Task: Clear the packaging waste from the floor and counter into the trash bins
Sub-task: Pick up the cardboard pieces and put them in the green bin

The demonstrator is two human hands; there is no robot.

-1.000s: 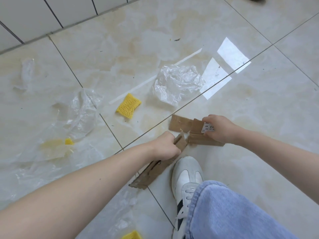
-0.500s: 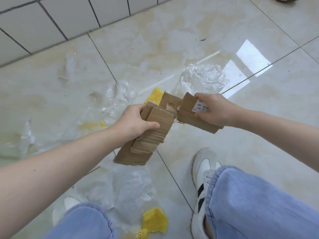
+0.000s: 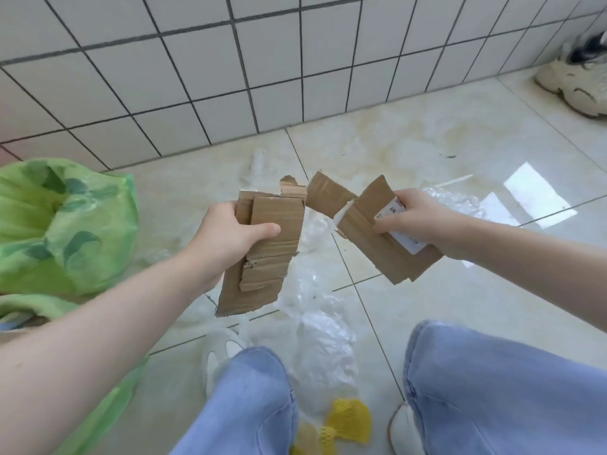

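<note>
My left hand grips a stack of torn brown cardboard pieces, held up above the floor. My right hand grips another cardboard piece that carries a white label. The two cardboard lots are apart, side by side at mid-frame. A bin lined with a green bag stands at the left, close to my left forearm. Clear plastic film lies crumpled on the floor between my legs, and yellow foam netting lies near the bottom.
A white tiled wall runs across the back. A pale sneaker sits at the far right by the wall. More crumpled clear plastic lies behind my right hand. My jeans-clad legs and white shoes fill the bottom.
Both hands lifted the cardboard off the floor and drew the two lots apart. The view swung up and left, bringing the green-lined bin and the wall into sight.
</note>
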